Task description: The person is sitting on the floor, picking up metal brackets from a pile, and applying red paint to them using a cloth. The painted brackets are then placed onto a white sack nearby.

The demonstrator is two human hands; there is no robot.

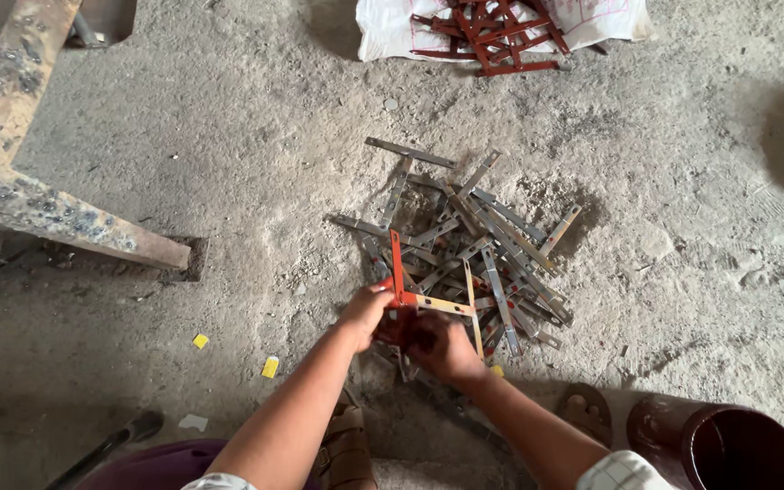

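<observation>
A heap of flat grey metal strips [474,240] lies on the dusty concrete floor. At its near edge both hands meet. My left hand [365,310] pinches the lower end of a red-painted strip [396,263] that stands upright from the fingers. My right hand [442,345] grips the corner where a bare metal strip [442,305] joins the red one and points right, so the two make an L shape. My right fingers look stained red.
A white sack with several red-painted metal pieces [496,32] lies at the top. A rusty welded steel frame [20,195] stands at the left. A dark red bucket [728,445] sits at the lower right, a sandal [347,445] below the hands.
</observation>
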